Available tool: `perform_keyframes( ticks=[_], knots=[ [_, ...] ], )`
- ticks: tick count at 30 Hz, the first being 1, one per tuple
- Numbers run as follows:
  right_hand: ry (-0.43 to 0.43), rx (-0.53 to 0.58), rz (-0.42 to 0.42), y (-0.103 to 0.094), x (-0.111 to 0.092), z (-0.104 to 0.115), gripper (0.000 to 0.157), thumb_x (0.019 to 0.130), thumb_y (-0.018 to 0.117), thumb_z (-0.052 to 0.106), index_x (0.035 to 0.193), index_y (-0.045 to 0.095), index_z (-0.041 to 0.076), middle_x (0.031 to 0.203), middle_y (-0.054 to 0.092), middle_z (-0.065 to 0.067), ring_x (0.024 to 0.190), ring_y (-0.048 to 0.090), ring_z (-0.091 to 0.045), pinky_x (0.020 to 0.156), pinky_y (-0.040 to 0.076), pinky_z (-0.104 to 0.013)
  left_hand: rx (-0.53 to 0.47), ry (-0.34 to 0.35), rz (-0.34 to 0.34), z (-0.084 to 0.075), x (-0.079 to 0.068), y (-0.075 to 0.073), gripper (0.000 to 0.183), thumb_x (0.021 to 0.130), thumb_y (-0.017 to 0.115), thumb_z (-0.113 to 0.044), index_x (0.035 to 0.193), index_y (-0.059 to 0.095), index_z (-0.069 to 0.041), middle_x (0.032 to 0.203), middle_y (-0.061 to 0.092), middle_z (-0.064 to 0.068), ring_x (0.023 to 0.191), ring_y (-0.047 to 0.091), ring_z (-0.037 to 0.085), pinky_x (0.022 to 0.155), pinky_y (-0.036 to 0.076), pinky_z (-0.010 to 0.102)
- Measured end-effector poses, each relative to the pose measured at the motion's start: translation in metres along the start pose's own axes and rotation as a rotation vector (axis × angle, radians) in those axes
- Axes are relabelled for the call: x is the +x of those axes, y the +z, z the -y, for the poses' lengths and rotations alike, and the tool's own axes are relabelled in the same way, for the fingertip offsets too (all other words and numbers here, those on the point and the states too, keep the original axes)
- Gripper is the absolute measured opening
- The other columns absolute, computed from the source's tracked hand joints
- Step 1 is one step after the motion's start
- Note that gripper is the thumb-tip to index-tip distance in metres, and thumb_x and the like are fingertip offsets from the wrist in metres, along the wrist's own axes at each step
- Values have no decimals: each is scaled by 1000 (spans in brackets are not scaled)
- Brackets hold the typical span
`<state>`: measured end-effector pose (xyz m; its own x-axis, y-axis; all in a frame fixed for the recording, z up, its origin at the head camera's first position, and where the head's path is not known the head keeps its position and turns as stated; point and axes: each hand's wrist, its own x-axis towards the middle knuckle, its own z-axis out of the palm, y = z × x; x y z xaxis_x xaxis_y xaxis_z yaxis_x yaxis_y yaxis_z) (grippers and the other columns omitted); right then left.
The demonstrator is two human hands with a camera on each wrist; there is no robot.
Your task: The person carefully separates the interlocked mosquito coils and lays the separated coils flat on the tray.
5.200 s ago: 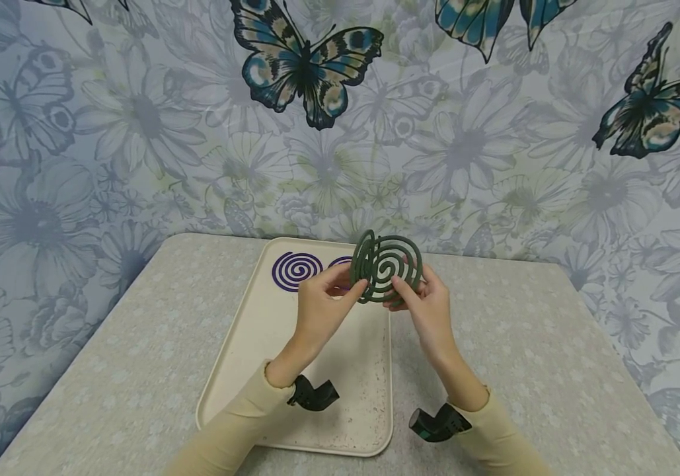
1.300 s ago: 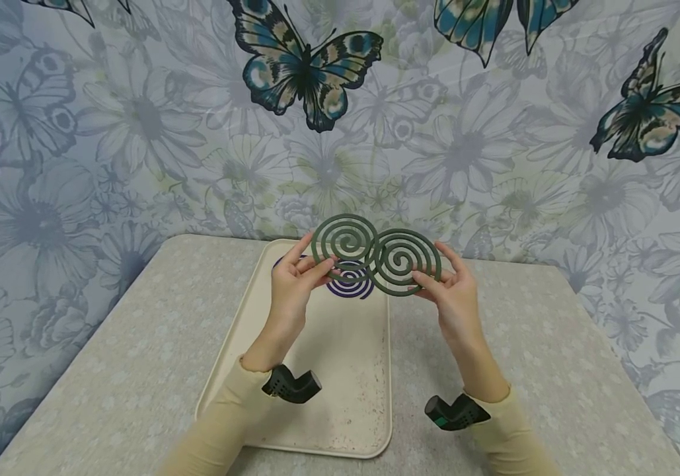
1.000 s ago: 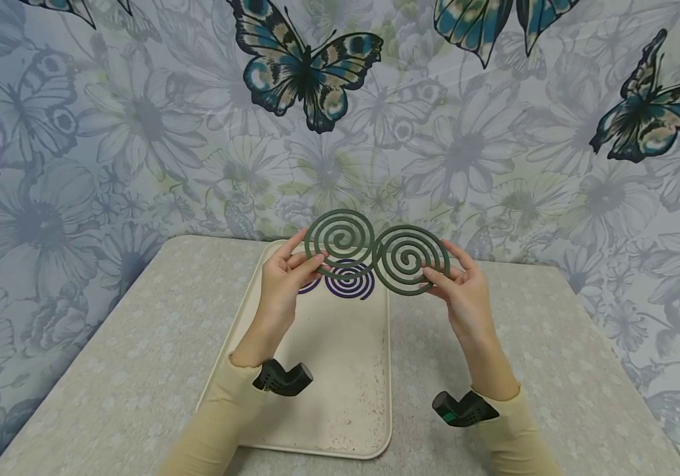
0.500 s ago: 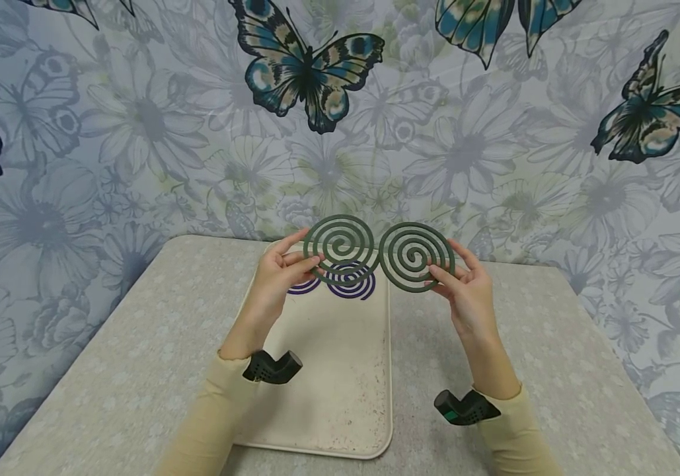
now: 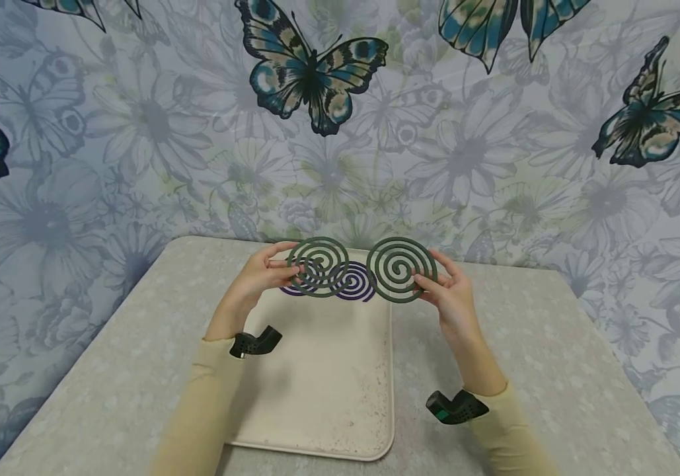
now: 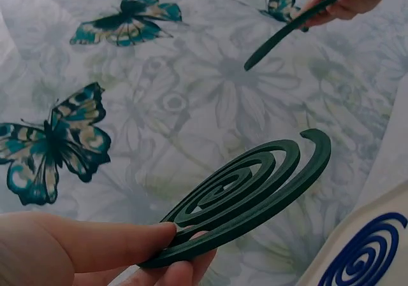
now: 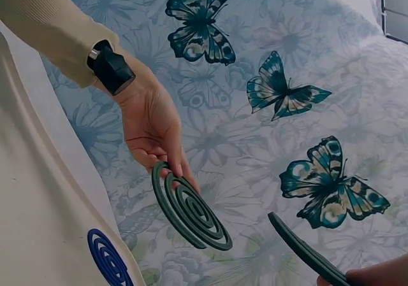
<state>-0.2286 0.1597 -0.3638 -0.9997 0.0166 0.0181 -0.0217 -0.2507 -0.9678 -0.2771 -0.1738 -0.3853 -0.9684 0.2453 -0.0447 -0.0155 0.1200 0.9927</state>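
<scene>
Two green mosquito coils are held up apart over the far end of the tray. My left hand (image 5: pixel 243 285) pinches the left green mosquito coil (image 6: pixel 255 221) at its outer edge, thumb on top and fingers beneath. The right green mosquito coil (image 5: pixel 400 268) is pinched at its right edge by my right hand (image 5: pixel 456 303). Behind and below them, two purple mosquito coils lie on the cream tray (image 5: pixel 316 396): the right one (image 5: pixel 353 282) shows mostly, while the left one is largely covered by the held coil and my left fingers.
The tray lies on a pale patterned tabletop (image 5: pixel 530 344), with reddish specks along its right side. A butterfly-print cloth (image 5: pixel 464 152) rises behind the table's far edge. Each wrist wears a black camera (image 5: pixel 457 406).
The two green coils, interlocked at first, have come apart sideways. Since then both hands have lowered a little, and the left has moved further left with its coil.
</scene>
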Motion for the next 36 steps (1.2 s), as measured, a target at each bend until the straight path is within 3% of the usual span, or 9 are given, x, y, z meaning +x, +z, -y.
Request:
perform_keyframes(
  ticks=[8,13,16,21,27,32,36],
  knots=[
    [35,-37,-3,-1,9,-14,63,88,62,-3,144,35,7,80,72,8,66,67,-4,66,56,-19,85,-92,77,35,11,-8,60,92,60,-5,146,35,-7,85,72,-6,74,69,9,69,55,20],
    [47,-90,-1,1,8,-34,61,88,62,-3,143,37,5,76,71,11,65,66,-3,66,56,-19,143,-119,125,57,5,-9,57,91,58,1,143,36,1,94,74,11,69,68,8,64,53,21],
    [73,-123,-5,2,6,-47,61,87,63,-3,143,37,4,74,70,12,65,66,-3,65,56,-19,162,-131,130,68,-1,-10,57,89,58,4,141,36,5,92,73,14,66,67,9,63,54,23],
    [86,-143,-12,3,2,-67,61,86,63,-3,141,38,2,76,70,11,65,67,-3,65,56,-19,210,-109,127,77,-6,-17,56,87,60,5,139,38,7,83,72,13,62,64,9,60,53,24],
    [90,-190,7,6,0,-86,57,85,64,-6,138,42,1,83,72,4,70,68,-6,65,57,-20,376,-67,99,83,-13,-22,53,81,67,2,130,48,10,83,68,14,58,57,7,56,51,24],
    [113,-270,14,11,1,-99,57,83,65,-8,136,46,1,86,74,-8,64,65,-5,60,54,-18,510,-62,47,85,-17,-23,53,76,74,-3,126,56,5,95,65,19,72,60,15,62,50,25],
    [124,-327,55,16,1,-110,58,81,67,-8,135,48,0,85,74,-14,60,63,-6,55,49,-18,598,-59,50,86,-22,-25,53,75,77,-6,124,58,1,105,62,22,83,61,20,64,49,26]
  ],
)
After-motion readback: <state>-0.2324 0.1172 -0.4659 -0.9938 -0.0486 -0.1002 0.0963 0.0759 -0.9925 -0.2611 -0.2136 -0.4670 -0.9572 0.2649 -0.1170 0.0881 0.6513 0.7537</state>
